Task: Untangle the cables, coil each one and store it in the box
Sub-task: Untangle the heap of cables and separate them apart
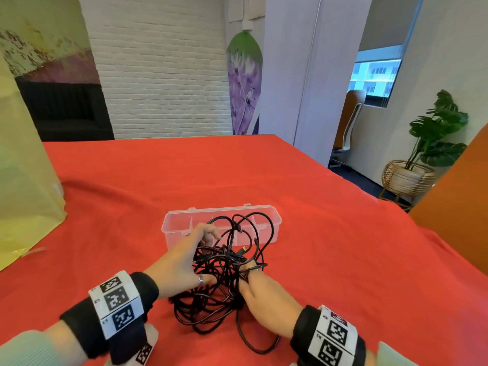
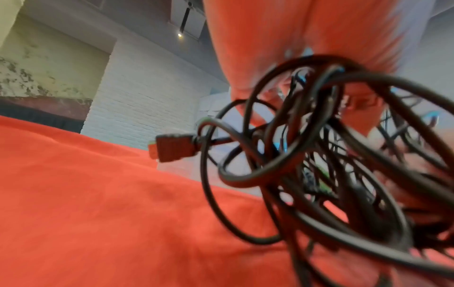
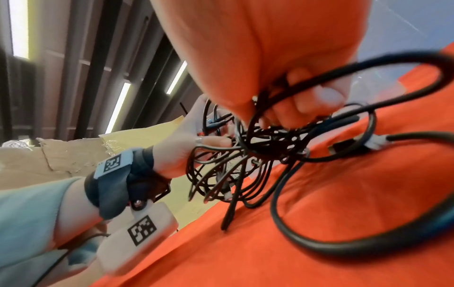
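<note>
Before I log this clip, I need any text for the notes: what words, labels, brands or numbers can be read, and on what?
No word or brand reads clearly.
Left wrist band: square black-and-white code patterns; small characters beside them, too small to read.
Right wrist band: the same kind of code patterns, small characters too blurred to read.
Cables, plug and box: no print visible.

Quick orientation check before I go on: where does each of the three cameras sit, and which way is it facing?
Head: worn on the head, faces forward and down at the cable tangle, clear box and red cloth; shows left hand, right hand, both wristbands.
Left wrist: low over the cloth, looks along the hand into the tangle; blurred fingers show.
Right wrist: looks along the right hand's fingers, which grip cables, toward the left hand.
Shared: all three see the tangle and cloth.
</note>
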